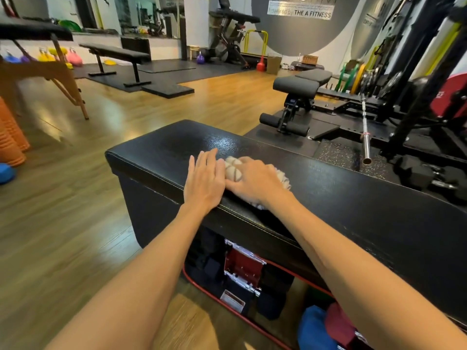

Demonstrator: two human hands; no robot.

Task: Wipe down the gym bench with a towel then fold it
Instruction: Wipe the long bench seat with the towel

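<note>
Right hand (pixel 255 180) presses the bunched towel (pixel 233 169) on the black bench (pixel 353 198), flat left hand (pixel 204 180) alongside

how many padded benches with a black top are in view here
3, perhaps more hidden: the near bench under the left hand and right hand on the towel; a flat bench far left; an adjustable bench by the rack.
</note>
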